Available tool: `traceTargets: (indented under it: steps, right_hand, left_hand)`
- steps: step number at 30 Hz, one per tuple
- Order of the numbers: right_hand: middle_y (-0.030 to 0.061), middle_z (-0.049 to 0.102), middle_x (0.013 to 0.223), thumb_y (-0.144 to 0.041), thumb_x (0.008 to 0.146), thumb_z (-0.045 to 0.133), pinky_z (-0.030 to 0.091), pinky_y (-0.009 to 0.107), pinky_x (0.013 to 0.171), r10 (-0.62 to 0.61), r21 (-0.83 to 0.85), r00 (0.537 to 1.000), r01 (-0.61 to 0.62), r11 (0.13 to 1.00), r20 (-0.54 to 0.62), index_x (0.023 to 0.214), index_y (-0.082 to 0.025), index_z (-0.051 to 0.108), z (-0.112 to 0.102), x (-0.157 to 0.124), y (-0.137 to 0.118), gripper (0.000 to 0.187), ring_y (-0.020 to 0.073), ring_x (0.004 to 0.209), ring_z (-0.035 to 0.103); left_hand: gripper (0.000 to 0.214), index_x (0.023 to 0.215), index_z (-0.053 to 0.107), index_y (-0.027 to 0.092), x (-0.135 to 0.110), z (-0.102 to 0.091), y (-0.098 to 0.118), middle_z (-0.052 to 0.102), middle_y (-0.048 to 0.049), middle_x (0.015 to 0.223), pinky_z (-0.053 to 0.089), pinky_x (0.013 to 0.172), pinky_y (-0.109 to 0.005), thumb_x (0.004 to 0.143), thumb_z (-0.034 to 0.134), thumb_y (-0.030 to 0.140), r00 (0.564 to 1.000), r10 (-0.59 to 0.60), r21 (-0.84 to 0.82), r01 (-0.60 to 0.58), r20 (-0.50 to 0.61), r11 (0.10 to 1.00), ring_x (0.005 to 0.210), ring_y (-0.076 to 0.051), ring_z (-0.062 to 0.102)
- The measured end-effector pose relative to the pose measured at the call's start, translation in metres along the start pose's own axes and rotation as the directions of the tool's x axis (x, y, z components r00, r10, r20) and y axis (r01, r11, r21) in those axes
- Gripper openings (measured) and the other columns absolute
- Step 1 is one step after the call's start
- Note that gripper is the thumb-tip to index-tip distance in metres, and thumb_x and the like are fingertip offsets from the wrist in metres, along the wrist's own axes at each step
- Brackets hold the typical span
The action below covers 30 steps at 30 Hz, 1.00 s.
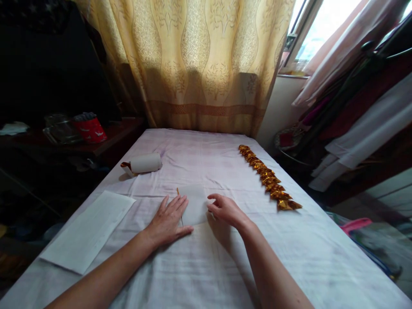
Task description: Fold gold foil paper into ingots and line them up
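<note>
My left hand (169,219) lies flat with its fingers stretched out on the left edge of a small white paper sheet (195,201) on the white cloth-covered table (206,257). My right hand (225,209) sits at the sheet's right edge, fingers curled and pinching that edge. A thin gold edge of the sheet shows by my left fingertips. A row of several folded gold paper pieces (268,178) runs along the table's right side. A white roll with a gold end (143,163) lies at the back left.
A stack of white sheets (88,229) lies at the table's left front. A dark side table holds a red tin (90,128) and a glass dish (61,129). A yellow curtain (199,64) hangs behind. Clothes hang at the right.
</note>
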State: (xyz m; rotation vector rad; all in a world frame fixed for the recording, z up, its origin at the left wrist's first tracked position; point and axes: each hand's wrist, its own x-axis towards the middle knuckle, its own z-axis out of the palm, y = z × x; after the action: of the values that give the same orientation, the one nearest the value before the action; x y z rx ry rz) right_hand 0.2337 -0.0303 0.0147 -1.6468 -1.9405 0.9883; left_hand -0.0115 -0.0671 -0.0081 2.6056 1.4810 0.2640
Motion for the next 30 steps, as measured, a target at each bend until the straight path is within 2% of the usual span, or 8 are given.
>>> traceTargets:
  steps: [3,6,11,16,18,21,25,30]
  right_hand:
    - [0.0013,0.074,0.086,-0.027,0.08,0.065,0.048,0.025,0.067,-0.02,-0.032,1.0,0.02,0.999,-0.012,0.123,-0.023,0.065,0.005,-0.019,-0.003,0.042,0.0154,0.072,0.067]
    - [0.0063,0.069,0.11,-0.03,0.073,0.075,0.05,0.028,0.081,-0.144,-0.212,0.988,0.129,0.969,-0.054,0.125,-0.025,0.065,0.011,-0.03,-0.005,0.053,0.019,0.092,0.066]
    - [0.0119,0.058,0.133,-0.033,0.079,0.076,0.042,0.041,0.102,-0.376,-0.444,0.926,0.324,0.835,-0.031,0.114,-0.027,0.073,0.02,-0.029,-0.005,0.036,0.0278,0.122,0.055]
    - [0.0084,0.068,0.119,-0.031,0.09,0.066,0.041,0.039,0.098,-0.46,-0.452,0.887,0.4,0.797,-0.027,0.103,-0.023,0.074,0.024,-0.02,-0.009,0.017,0.0235,0.114,0.059]
    - [0.0075,0.07,0.116,-0.031,0.092,0.063,0.042,0.037,0.096,-0.484,-0.428,0.875,0.437,0.791,-0.001,0.101,-0.022,0.073,0.024,-0.016,-0.011,0.015,0.0212,0.11,0.061]
    - [0.0067,0.071,0.112,-0.03,0.095,0.059,0.042,0.034,0.093,-0.483,-0.375,0.875,0.461,0.804,0.04,0.097,-0.02,0.071,0.023,-0.013,-0.011,0.016,0.019,0.104,0.063]
    - [0.0082,0.072,0.104,-0.034,0.096,0.057,0.042,0.03,0.091,-0.456,-0.289,0.887,0.458,0.841,0.078,0.098,-0.017,0.07,0.017,-0.016,-0.014,0.021,0.0187,0.099,0.064]
    - [0.0057,0.072,0.095,-0.033,0.091,0.061,0.042,0.025,0.074,-0.297,-0.208,0.946,0.319,0.925,0.132,0.106,-0.018,0.067,0.003,-0.028,-0.024,0.022,0.0173,0.085,0.064]
  left_hand:
    - [0.077,0.147,0.044,0.02,0.001,0.002,-0.001,0.043,-0.0156,0.153,0.009,0.122,-0.052,0.085,0.055,0.065,0.999,-0.016,-0.008,0.016,-0.031,1.0,0.144,-0.03,0.036]
    - [0.071,0.144,0.047,0.019,0.002,0.005,-0.001,0.046,-0.0153,0.152,0.011,0.121,-0.053,0.087,0.055,0.061,0.997,-0.032,-0.018,0.031,-0.067,0.999,0.143,-0.03,0.038]
    - [0.067,0.143,0.048,0.02,0.002,0.008,-0.005,0.047,-0.0142,0.151,0.015,0.121,-0.054,0.089,0.055,0.058,0.995,-0.011,-0.013,0.009,-0.095,1.0,0.142,-0.029,0.04]
    - [0.072,0.143,0.046,0.019,-0.002,0.006,-0.006,0.05,-0.0165,0.148,0.02,0.119,-0.057,0.084,0.064,0.056,0.976,0.071,-0.015,-0.076,-0.207,0.997,0.137,-0.031,0.045]
    - [0.061,0.136,0.052,0.02,-0.004,0.003,-0.005,0.055,-0.015,0.144,0.023,0.119,-0.057,0.085,0.066,0.048,0.942,0.134,-0.011,-0.144,-0.308,0.99,0.134,-0.029,0.05]
    - [0.031,0.118,0.063,0.022,-0.003,0.0,-0.004,0.072,-0.0085,0.118,0.039,0.112,-0.047,0.091,0.061,0.037,0.893,0.186,-0.043,-0.222,-0.41,0.974,0.11,-0.022,0.066]
    - [0.023,0.099,0.071,0.022,0.0,-0.004,-0.005,0.077,-0.0032,0.087,0.054,0.089,-0.033,0.097,0.052,0.033,0.881,0.135,-0.129,-0.215,-0.453,0.968,0.081,-0.016,0.072]
    - [0.031,0.09,0.073,0.021,-0.003,-0.007,-0.001,0.076,-0.0035,0.081,0.054,0.071,-0.025,0.099,0.047,0.037,0.906,-0.014,-0.277,-0.115,-0.424,0.954,0.073,-0.016,0.071]
